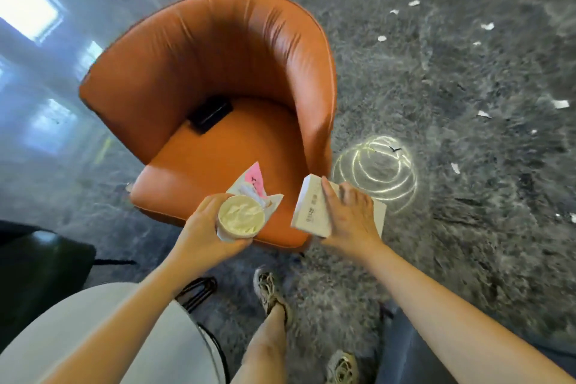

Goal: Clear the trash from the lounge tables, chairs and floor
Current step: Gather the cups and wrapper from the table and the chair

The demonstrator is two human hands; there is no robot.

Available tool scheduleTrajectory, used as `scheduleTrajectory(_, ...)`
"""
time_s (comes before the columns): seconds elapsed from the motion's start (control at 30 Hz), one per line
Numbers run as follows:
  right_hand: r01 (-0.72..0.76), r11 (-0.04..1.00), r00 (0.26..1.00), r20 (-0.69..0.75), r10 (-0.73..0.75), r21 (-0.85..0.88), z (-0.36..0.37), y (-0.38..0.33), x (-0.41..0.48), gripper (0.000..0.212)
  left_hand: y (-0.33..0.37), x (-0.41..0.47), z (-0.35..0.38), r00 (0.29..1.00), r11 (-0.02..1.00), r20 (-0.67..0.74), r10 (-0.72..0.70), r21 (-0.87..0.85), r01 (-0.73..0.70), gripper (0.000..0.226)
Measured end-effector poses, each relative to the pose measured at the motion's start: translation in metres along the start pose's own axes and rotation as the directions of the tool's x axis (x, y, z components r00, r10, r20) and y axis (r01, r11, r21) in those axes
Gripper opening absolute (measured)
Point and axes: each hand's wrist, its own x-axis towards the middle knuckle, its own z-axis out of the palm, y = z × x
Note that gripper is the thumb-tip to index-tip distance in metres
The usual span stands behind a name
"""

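Observation:
My left hand [204,226] grips a cream paper cup [241,217] stuffed with crumpled paper, together with a white and pink wrapper [254,184] that sticks out behind the cup. My right hand [349,215] holds a white cardboard box [311,209] with a barcode on its side. Both hands hover over the front edge of an orange leather armchair [224,72]. A black flat object [210,114] lies at the back of the chair's seat. Several white paper scraps [487,26] lie scattered over the grey marbled floor to the right.
A dark seat [37,259] stands at the lower left and a grey one [402,349] at the lower right. A black wire frame [199,290] sits near my legs. A bright ring-shaped light reflection [377,171] lies on the floor right of the armchair.

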Motion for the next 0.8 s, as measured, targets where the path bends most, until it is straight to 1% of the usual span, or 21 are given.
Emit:
scheduleTrajectory(0.1,0.082,0.996,0.996,0.031,-0.081,-0.038,0.002,-0.051,0.05,0.118,-0.037,0.009,-0.037,0.99,0.996,-0.107,-0.09,-0.028,0.087,0.066)
scheduleTrajectory(0.2,0.171,0.983,0.984,0.062,-0.167,-0.073,0.015,-0.094,0.102,0.12,-0.079,0.026,-0.065,0.97,0.986,-0.184,-0.157,-0.092,0.141,0.068)
scheduleTrajectory(0.33,0.162,0.981,0.985,0.081,-0.153,-0.109,0.052,-0.132,0.189,0.121,-0.145,0.078,-0.085,0.942,0.968,-0.248,-0.226,-0.165,0.189,0.068)
scheduleTrajectory(0.43,0.144,0.978,0.981,0.153,-0.121,-0.151,0.092,-0.152,0.26,0.123,-0.203,0.129,-0.091,0.923,0.948,-0.253,-0.291,-0.204,0.244,0.068)
scheduleTrajectory(0.6,0.117,0.977,0.969,0.235,-0.073,-0.181,0.139,-0.16,0.339,0.122,-0.257,0.194,-0.087,0.908,0.917,-0.216,-0.36,-0.259,0.302,0.067)
scheduleTrajectory(0.7,0.102,0.974,0.958,0.284,-0.042,-0.202,0.166,-0.154,0.372,0.12,-0.277,0.224,-0.08,0.898,0.906,-0.214,-0.385,-0.274,0.323,0.068)
scheduleTrajectory(0.8,0.146,0.96,0.951,0.302,-0.07,-0.237,0.194,-0.14,0.39,0.115,-0.292,0.241,-0.065,0.87,0.888,-0.243,-0.43,-0.291,0.358,0.067)
